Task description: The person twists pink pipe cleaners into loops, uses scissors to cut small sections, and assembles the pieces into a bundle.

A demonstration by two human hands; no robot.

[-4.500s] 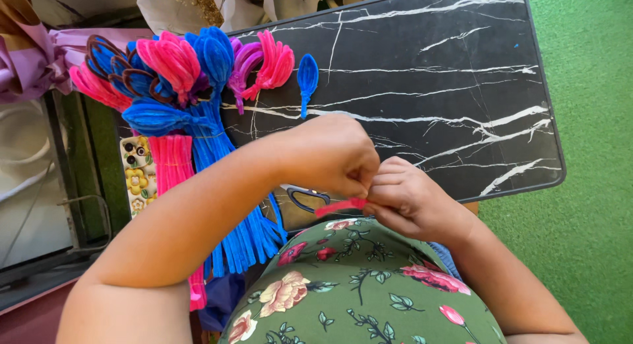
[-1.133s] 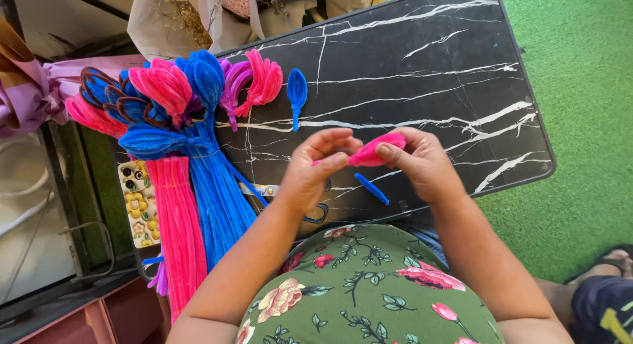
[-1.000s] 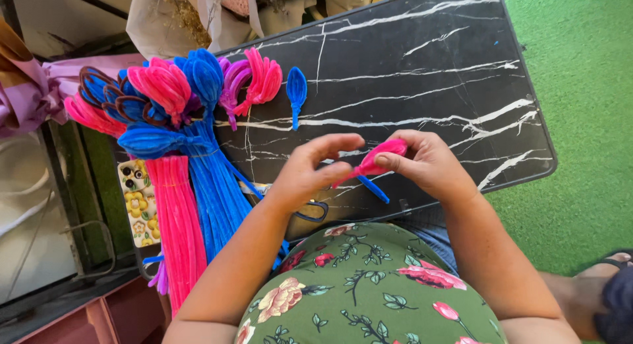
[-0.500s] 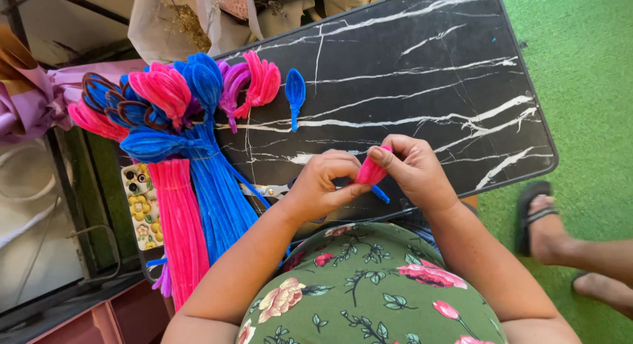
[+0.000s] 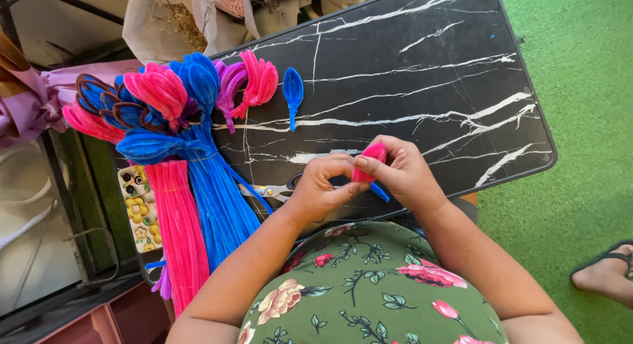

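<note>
Both hands pinch a small pink fuzzy pipe-cleaner petal (image 5: 370, 161) above the black marbled surface (image 5: 422, 74): left hand (image 5: 322, 189), right hand (image 5: 402, 172). Likely light, soft, bendy; grip its edges gently.

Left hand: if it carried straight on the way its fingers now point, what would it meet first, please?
The left hand points right, so it would probably meet the pink pipe-cleaner piece first, then the right hand gripping it.

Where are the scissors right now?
In the head view, the scissors lie on the black marble-look table, just left of the left hand and right of the blue pipe cleaner bundle.
</note>
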